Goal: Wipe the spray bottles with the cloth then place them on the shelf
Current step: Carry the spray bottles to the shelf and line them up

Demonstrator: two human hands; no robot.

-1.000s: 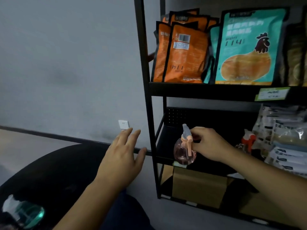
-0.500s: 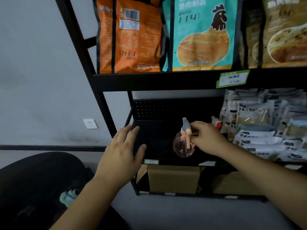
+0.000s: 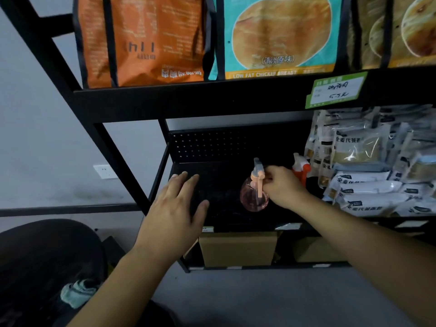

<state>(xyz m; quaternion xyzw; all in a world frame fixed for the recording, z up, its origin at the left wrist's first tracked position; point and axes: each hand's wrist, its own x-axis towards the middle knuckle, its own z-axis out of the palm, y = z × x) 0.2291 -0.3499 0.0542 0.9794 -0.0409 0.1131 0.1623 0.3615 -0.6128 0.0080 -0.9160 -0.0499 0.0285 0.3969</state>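
Observation:
A round pink spray bottle (image 3: 253, 197) with a peach trigger stands over the black middle shelf (image 3: 219, 182). My right hand (image 3: 284, 187) grips it at the neck from the right. My left hand (image 3: 174, 208) hovers with straight fingers over the shelf's left part and holds nothing. Behind my right hand stands a second spray bottle with an orange and white head (image 3: 300, 167), mostly hidden. A teal cloth (image 3: 76, 293) lies on a dark surface at the lower left.
White food packets (image 3: 368, 185) fill the right of the middle shelf. Orange and teal bags (image 3: 278, 36) stand on the shelf above. Cardboard boxes (image 3: 238, 249) sit below. A black upright post (image 3: 113, 152) runs left of the shelf, and a wall socket (image 3: 105, 171) is behind it.
The pink bottle in my right hand has moved further in over the middle shelf. My left hand has followed toward the shelf. The view has shifted closer to the shelf.

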